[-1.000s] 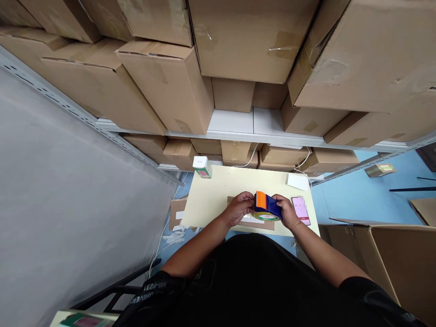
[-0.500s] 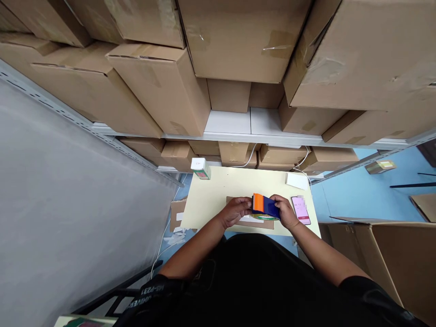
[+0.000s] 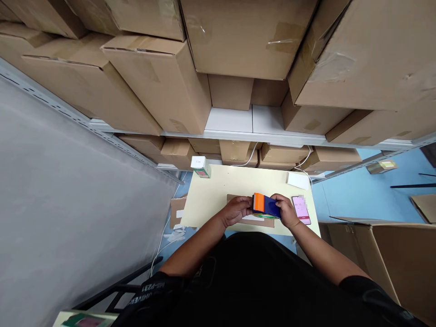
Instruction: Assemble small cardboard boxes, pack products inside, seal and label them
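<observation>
A blue and orange tape dispenser [image 3: 270, 206] is held level above the table, its tape roll partly visible underneath. My right hand [image 3: 286, 211] is wrapped round its blue right end. At the orange left end, the fingers of my left hand [image 3: 237, 210] are pinched together against its edge; whether they hold the tape's end there is too small to see. Below both hands lies a flat piece of brown cardboard [image 3: 269, 223] with a white label, partly hidden by the hands and the dispenser.
On the pale table [image 3: 211, 195] stand a small white-and-green box [image 3: 200, 166], a white box [image 3: 298, 180] and a phone [image 3: 301, 210]. Shelves of cardboard boxes [image 3: 245, 36] overhang the far side. A large open carton [image 3: 361, 245] is at the right, a grey wall [image 3: 85, 204] at the left.
The camera view has shifted slightly. Both hands and the tape dispenser stay nearly where they were, with the same hold.
</observation>
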### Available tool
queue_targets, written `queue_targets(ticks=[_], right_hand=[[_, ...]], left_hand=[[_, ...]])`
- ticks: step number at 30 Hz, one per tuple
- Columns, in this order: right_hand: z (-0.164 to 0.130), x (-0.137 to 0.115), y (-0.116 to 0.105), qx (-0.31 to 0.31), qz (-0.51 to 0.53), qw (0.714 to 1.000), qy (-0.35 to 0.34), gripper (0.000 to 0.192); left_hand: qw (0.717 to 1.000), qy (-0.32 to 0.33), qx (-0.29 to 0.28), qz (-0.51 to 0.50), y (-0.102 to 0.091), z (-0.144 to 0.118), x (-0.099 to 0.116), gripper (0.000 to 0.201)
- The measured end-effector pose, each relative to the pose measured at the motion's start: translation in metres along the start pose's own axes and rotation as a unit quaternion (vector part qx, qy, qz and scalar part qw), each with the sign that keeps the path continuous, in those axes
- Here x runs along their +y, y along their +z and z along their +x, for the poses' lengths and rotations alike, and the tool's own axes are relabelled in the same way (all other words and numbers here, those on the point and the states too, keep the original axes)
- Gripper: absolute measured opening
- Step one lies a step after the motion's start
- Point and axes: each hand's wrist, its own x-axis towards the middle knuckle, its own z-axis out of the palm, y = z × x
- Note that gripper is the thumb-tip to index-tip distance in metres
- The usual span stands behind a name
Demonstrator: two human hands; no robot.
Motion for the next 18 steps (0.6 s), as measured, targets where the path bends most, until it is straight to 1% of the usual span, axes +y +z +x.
queue_targets(ticks=[7, 10, 12, 14, 18], right_hand=[[0.006, 0.005, -0.002, 0.004, 0.009, 1.000, -0.003, 0.017], [0.011, 0.007, -0.001, 0.018, 0.068, 0.997, 0.029, 0.017], [0.016, 0.007, -0.001, 0.028, 0.120, 0.991, 0.058, 0.020], [0.020, 0.006, -0.002, 0.030, 0.157, 0.984, 0.079, 0.023], [0.026, 0.002, -0.005, 0.013, 0.201, 0.973, 0.112, 0.028]], left_hand=[[1.000, 0.005, 0.011, 0.011, 0.012, 0.002, 0.010, 0.030], [1.000, 0.012, 0.019, 0.014, 0.012, 0.003, 0.011, 0.030], [0.999, 0.016, 0.014, 0.041, 0.009, 0.002, 0.012, 0.032], [0.997, 0.035, 0.012, 0.065, 0.006, 0.002, 0.012, 0.034], [0.993, 0.094, 0.042, 0.061, 0.000, 0.003, 0.011, 0.029]])
